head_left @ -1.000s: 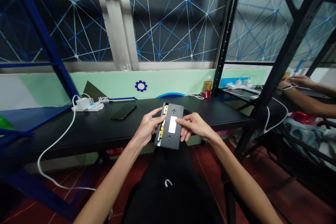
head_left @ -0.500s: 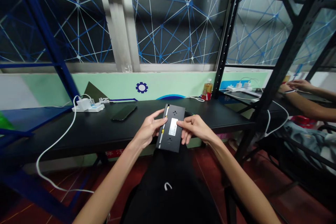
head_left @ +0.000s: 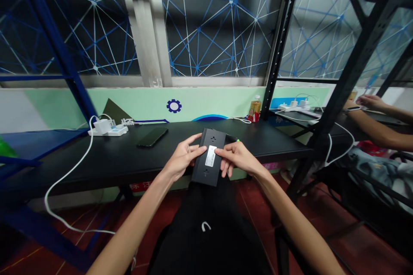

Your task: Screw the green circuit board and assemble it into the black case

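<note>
A flat black box [head_left: 201,161] with cross-shaped holes and a white label [head_left: 211,156] is held tilted just in front of the table edge, above my lap. My left hand [head_left: 180,159] grips its left edge, thumb on the face and index finger stretched along the far corner. At the right edge is my right hand [head_left: 237,158], its thumb or fingertip on the label and its other fingers curled beside the box. Behind that hand, a thin dark item with a green tip [head_left: 238,140] lies on the table, mostly hidden.
On the black table [head_left: 106,159] lie a phone [head_left: 152,137] and a white power strip [head_left: 108,130] with a white cable [head_left: 64,180]. A drink bottle [head_left: 254,109] stands at the back right, near a black metal post [head_left: 280,51]. Another person's arm [head_left: 371,124] is at far right.
The box has turned slightly, so the white-and-yellow strip along its left side no longer shows. My right fingertip stays on the label. The other person's hands have shifted a little.
</note>
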The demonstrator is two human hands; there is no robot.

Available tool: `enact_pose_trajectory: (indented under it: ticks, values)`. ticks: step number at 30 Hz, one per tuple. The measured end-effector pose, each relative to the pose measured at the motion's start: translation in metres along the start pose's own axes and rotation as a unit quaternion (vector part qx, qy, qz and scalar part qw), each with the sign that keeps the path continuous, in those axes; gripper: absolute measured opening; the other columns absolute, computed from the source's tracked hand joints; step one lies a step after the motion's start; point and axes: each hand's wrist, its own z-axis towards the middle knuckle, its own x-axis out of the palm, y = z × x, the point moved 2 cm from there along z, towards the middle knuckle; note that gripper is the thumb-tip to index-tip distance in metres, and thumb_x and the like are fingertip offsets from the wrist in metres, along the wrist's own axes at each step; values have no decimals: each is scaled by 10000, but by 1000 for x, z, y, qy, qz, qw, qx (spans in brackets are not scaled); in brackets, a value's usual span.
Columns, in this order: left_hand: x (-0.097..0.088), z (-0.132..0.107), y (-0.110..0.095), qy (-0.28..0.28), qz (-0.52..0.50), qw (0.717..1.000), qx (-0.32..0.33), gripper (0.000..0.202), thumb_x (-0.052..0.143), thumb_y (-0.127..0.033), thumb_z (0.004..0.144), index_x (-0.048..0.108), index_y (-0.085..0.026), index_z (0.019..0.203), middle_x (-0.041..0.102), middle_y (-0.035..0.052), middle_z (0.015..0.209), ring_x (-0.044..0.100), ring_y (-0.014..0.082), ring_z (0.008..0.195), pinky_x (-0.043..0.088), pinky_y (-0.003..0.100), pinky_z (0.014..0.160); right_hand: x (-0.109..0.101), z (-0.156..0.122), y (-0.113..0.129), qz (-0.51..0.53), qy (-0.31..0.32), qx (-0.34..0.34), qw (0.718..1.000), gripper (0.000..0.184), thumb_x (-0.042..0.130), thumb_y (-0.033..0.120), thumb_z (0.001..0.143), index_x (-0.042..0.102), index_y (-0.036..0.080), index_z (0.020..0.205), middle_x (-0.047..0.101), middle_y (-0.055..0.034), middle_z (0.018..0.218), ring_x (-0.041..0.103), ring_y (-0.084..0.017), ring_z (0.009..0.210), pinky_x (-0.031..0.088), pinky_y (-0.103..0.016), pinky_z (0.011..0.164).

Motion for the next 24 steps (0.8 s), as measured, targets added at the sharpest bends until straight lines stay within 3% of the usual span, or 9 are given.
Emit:
enact_pose_trajectory:
  ticks: [9, 14, 17, 20, 24]
  values:
    - [1, -5, -3, 20, -25, 998, -45, 739, 795, -335, 750, 512, -175, 1413, 737, 97, 871, 657, 184, 634, 470, 247, 522, 0, -3, -2, -124, -2, -40, 991, 562, 579, 658, 846, 556, 163, 582, 656, -54, 482, 585, -116, 368, 472, -201, 389]
    - [0, -3, -5, 32, -69, 996, -49, 544, 777, -278, 756, 621, -154, 1262, 737, 105, 914, 680, 191, 685, 528, 272, 609, 6, 1, -4, -92, -48, -52, 993, 574, 594, 681, 819, 550, 170, 563, 616, -36, 435, 561, -115, 348, 430, -198, 364]
    - [-1, 0, -4, -3, -94, 994, -46, 373, 781, -242, 723, 682, -143, 1068, 723, 77, 830, 658, 169, 641, 512, 250, 573, 11, 3, -4, -38, -13, -73, 997, 547, 572, 685, 830, 547, 173, 636, 638, -27, 504, 609, -130, 404, 421, -197, 366]
    - [2, 1, 1, -40, -95, 994, -35, 226, 764, -312, 743, 661, -150, 861, 677, 35, 698, 613, 148, 562, 464, 234, 507, 19, 3, -3, 1, 51, -91, 995, 483, 617, 652, 818, 523, 186, 732, 647, -1, 608, 642, -133, 462, 434, -198, 379]
    - [13, -1, 9, -2, -27, 999, -19, 366, 694, -510, 810, 621, -151, 808, 634, 25, 654, 600, 157, 556, 450, 248, 529, 28, 2, -7, -38, -1, -129, 991, 454, 597, 631, 849, 528, 191, 765, 575, 34, 577, 582, -108, 441, 415, -200, 395]
